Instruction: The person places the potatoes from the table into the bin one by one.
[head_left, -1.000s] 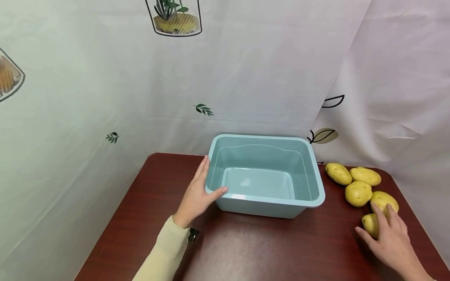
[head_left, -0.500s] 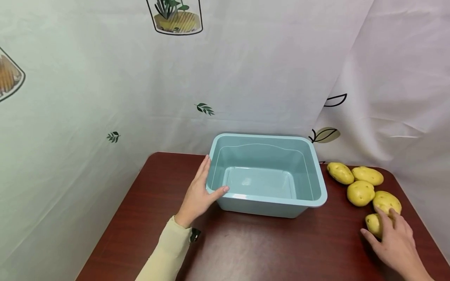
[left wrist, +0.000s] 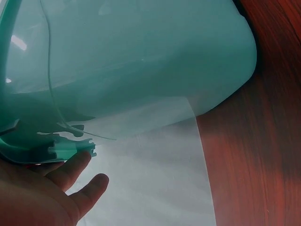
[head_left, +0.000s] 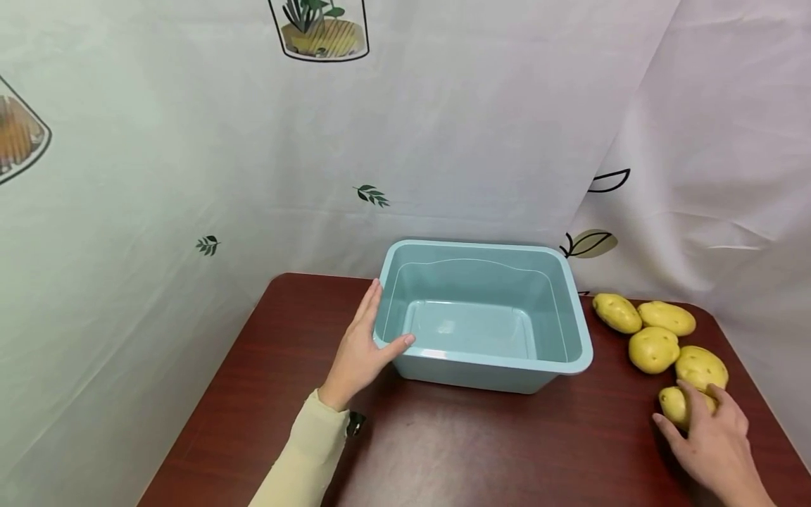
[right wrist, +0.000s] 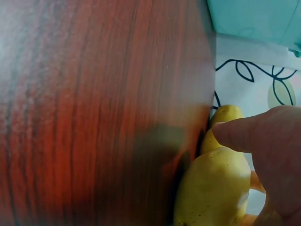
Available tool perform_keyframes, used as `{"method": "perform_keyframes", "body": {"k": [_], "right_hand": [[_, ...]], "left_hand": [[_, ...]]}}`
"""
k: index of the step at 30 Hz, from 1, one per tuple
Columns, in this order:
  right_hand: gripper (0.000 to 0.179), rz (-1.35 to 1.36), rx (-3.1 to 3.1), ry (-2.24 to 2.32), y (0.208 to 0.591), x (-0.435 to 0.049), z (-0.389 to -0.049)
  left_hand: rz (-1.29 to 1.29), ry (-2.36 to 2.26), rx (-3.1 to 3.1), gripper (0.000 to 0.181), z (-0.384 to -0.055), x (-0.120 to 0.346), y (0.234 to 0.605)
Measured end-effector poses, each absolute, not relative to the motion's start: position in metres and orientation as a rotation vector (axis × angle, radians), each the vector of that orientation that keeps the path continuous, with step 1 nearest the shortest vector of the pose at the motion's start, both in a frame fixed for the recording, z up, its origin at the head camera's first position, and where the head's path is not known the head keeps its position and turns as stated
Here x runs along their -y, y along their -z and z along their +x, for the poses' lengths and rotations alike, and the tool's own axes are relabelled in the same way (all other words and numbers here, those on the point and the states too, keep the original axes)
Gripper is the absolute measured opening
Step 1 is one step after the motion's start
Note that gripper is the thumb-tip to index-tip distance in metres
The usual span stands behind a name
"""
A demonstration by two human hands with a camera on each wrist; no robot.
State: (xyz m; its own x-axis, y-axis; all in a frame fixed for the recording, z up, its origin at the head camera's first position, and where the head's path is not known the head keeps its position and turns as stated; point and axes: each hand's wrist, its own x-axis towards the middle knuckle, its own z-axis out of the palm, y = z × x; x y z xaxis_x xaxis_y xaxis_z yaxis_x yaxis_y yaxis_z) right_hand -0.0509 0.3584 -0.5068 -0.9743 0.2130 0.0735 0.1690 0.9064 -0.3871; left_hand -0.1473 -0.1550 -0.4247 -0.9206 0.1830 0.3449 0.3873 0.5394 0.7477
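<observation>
Beneath the fingers [head_left: 366, 310], a dark red table [head_left: 443, 443] is seen; beyond them, leaf-printed white cloth [head_left: 475, 134] is hung.

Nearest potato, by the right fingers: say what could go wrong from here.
The nearest potato lies against or close to the next potato, so lifting it could nudge that neighbour. The neighbour sits near the right edge of the table; knocked by the right fingers, it might roll off. The left fingers look straight at the tub, so a bump might shift it.
</observation>
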Motion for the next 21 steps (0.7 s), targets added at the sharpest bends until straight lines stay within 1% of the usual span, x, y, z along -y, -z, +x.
{"method": "perform_keyframes", "body": {"k": [9,17,21], "right_hand": [[0.071,-0.388,2.918,-0.627,0.5067,-0.3573,-0.0496],[0.067,-0.452,2.879,-0.657,0.5053,-0.3553,-0.0512],[0.068,-0.509,2.919,-0.658,0.5047,-0.3562,-0.0529]], "left_hand": [[-0.474,1.320,2.540,0.099,-0.1476,0.1548,0.4262],[-0.464,1.332,2.538,0.098,-0.1461,0.1541,0.4247],[-0.458,1.336,2.534,0.097,-0.1454,0.1540,0.4245]]}}
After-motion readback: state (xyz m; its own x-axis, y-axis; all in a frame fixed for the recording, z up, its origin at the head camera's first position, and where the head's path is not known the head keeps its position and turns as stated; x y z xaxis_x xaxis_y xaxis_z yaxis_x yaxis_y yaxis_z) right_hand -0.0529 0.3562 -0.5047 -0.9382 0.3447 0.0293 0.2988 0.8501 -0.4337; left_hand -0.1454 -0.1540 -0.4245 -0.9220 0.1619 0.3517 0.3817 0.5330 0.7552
